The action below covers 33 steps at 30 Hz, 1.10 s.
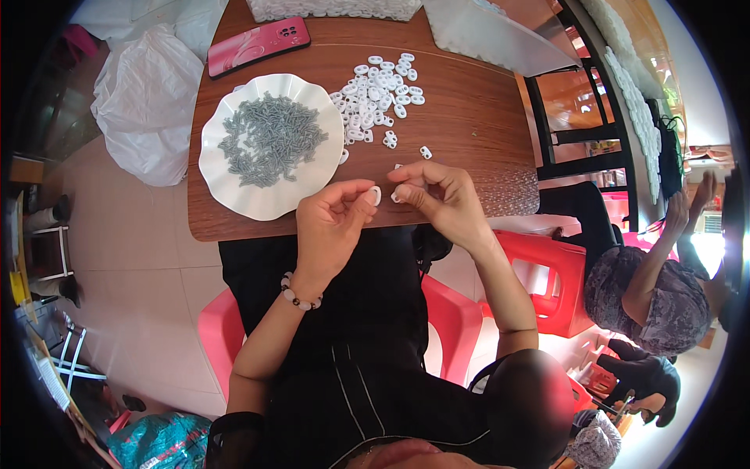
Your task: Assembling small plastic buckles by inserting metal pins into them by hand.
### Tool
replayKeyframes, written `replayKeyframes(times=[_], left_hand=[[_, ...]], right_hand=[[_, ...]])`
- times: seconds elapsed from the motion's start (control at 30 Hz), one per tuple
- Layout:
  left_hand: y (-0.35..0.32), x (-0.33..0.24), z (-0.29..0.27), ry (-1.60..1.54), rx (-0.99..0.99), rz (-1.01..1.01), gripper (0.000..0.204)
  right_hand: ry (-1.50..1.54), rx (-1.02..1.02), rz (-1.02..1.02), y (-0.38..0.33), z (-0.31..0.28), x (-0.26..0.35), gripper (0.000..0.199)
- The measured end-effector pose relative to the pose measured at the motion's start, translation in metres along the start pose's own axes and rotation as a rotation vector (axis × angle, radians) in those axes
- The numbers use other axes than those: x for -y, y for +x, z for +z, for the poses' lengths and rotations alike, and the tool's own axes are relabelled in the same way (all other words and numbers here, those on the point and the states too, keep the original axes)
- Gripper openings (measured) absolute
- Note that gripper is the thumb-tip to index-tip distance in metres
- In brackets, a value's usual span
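Observation:
At the table's near edge, my left hand [331, 228] is closed, with thumb and index finger pinching a white oval plastic piece [376, 195]. Just across from it, my right hand [448, 205] pinches another small white piece [396, 194], largely covered by the fingertips. A narrow gap separates the two hands. Beyond them lies a loose heap of white oval plastic pieces with two holes [375, 92], a few strewn toward my right hand. To the left, a white scalloped plate [222, 186] holds a pile of small grey pieces that look like little springs [273, 141].
A pink phone [258, 48] lies at the wooden table's [469, 117] far left. Containers of white pieces [336, 8] stand along the back. A white plastic bag [152, 105] is left of the table. Red stools [547, 273] and other people [656, 301] are on the right.

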<state>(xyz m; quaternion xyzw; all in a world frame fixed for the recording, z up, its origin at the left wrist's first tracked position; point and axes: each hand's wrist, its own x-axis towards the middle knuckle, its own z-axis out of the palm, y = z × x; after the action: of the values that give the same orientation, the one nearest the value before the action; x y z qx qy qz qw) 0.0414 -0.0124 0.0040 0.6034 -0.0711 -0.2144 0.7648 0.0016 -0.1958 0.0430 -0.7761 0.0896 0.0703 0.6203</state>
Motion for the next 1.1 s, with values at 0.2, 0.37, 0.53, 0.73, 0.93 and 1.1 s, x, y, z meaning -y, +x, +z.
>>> replayKeyframes(times=[0.2,0.37,0.53,0.73,0.93,1.1], left_hand=[[0.004,0.009,0.010,0.194,-0.075,0.075,0.020],[0.005,0.007,0.011,0.222,-0.087,0.093,0.021],[0.002,0.006,0.014,0.157,-0.070,0.140,0.019],[-0.007,-0.002,0.016,0.341,0.000,0.358,0.009],[-0.007,0.001,0.009,0.310,-0.059,0.355,0.008],[-0.012,0.001,0.004,0.207,-0.024,0.255,0.008]], right_hand=[[-0.001,-0.058,0.018,-0.004,-0.005,-0.005,0.019],[0.075,-0.104,0.020,-0.009,0.002,-0.005,0.015],[0.077,-0.124,-0.016,-0.015,0.000,-0.010,0.017],[0.260,-0.181,-0.069,-0.017,0.022,-0.014,0.013],[-0.083,-0.265,-0.262,-0.022,0.031,-0.008,0.011],[-0.129,-0.245,-0.322,-0.026,0.032,0.001,0.015]])
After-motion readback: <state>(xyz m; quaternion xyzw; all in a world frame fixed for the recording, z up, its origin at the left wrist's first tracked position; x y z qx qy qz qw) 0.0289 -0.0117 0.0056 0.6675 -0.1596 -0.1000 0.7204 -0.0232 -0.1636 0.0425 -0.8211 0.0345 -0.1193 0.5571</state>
